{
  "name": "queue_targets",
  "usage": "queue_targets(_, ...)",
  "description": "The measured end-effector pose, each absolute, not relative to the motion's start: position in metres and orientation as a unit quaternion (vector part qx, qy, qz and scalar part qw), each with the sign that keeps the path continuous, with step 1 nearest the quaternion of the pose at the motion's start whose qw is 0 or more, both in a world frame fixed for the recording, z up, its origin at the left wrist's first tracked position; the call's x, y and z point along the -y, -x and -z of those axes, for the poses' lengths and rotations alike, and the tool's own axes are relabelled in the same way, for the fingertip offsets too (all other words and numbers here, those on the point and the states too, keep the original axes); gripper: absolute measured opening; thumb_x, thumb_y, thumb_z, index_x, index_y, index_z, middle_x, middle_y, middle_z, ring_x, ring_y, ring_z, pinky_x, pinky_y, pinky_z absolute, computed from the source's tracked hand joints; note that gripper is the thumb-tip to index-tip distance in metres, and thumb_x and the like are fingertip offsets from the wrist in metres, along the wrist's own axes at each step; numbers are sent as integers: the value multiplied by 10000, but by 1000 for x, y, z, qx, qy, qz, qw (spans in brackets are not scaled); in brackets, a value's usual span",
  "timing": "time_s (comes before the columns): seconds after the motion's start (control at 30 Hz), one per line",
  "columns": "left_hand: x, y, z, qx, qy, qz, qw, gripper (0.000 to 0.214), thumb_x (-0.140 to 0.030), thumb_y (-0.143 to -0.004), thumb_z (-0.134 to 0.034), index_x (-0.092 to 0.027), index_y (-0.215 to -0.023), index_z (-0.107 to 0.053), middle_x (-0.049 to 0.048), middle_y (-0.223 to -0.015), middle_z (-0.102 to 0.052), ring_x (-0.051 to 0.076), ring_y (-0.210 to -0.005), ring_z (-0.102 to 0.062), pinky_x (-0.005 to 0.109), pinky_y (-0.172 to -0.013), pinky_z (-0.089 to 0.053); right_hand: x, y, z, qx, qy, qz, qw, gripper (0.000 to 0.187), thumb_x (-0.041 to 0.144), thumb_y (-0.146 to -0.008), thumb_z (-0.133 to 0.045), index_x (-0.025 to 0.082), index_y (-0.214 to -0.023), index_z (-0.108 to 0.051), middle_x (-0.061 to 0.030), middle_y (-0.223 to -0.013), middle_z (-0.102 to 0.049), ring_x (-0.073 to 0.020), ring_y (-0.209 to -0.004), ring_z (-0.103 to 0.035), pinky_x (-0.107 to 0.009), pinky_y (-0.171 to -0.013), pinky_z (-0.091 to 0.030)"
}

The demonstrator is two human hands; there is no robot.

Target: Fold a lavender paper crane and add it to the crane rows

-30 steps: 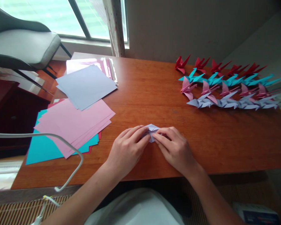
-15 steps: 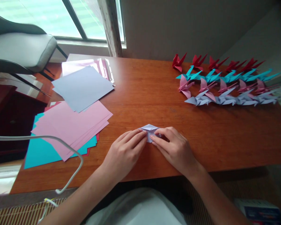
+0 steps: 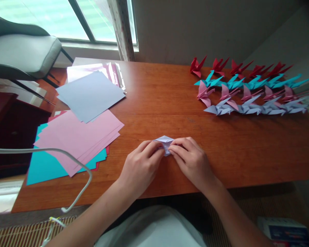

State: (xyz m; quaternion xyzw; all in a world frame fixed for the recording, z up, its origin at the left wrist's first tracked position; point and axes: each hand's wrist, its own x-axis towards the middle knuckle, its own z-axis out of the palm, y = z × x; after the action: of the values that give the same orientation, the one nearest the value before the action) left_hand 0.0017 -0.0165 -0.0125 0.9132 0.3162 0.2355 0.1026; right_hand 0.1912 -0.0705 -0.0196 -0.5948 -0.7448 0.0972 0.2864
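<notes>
A small piece of folded pale lavender paper (image 3: 164, 139) lies on the wooden table, near its front edge. My left hand (image 3: 142, 163) pinches its left side, fingers bent and pressed together. On the right side, my right hand (image 3: 190, 159) grips the paper between thumb and fingertips. The top of the paper shows a flat diamond-like fold; both side corners are hidden under my fingers. To the right at the back stand rows of folded paper cranes: red (image 3: 196, 67), turquoise (image 3: 211, 80), pink (image 3: 204, 93) and lavender (image 3: 221, 108).
Pink sheets (image 3: 79, 140) overlap turquoise sheets (image 3: 46, 168) and red ones at the left. Lavender sheets (image 3: 91, 96) lie above them, over a shiny plastic packet (image 3: 115, 73). A white cable (image 3: 74, 159) arches over the left front. A chair (image 3: 23, 51) stands beyond the table.
My left fingers have shifted slightly inward and curled more over the paper. My right fingertips have drawn together at its right side. The cranes and sheets stay in place.
</notes>
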Motion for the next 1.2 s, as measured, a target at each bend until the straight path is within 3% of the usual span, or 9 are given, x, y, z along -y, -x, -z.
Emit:
queue_targets(0.33, 17, -8, 10, -364, -883, -236, 178, 130, -158, -956, -535, -161, -931, -662, 80, -1027, -662, 202, -930, -602, 348, -840, -548, 72, -179, 18, 676, 638, -150, 335, 105, 163, -928, -589, 221, -881, -663, -61, -964, -657, -217, -926, -596, -380, -860, -520)
queue_targets(0.83, 15, -11, 7, -403, -877, -201, 168, 130, -160, -953, -504, -175, -880, -610, 96, -1025, -618, 223, -905, -554, 397, -814, -519, 67, -165, 15, 632, 693, -132, 320, 100, 139, -893, -581, 204, -818, -594, -89, -976, -614, -239, -913, -585, -401, -834, -499)
queue_targets(1.07, 8, -1, 9, -365, -890, -191, 193, 115, -166, -960, -518, -170, -970, -632, 93, -1073, -623, 219, -955, -578, 386, -857, -524, 69, -168, 16, 646, 683, -132, 314, 92, 155, -920, -560, 210, -854, -592, -93, -999, -605, -247, -944, -587, -409, -853, -497)
queue_targets(1.2, 4, 9, 8, -297, -927, -177, 147, 124, -140, -959, -526, -154, -987, -646, 88, -1077, -649, 219, -950, -584, 378, -845, -520, 73, -177, 17, 669, 654, -143, 323, 85, 161, -931, -578, 209, -917, -647, -90, -1036, -615, -227, -967, -592, -383, -866, -516)
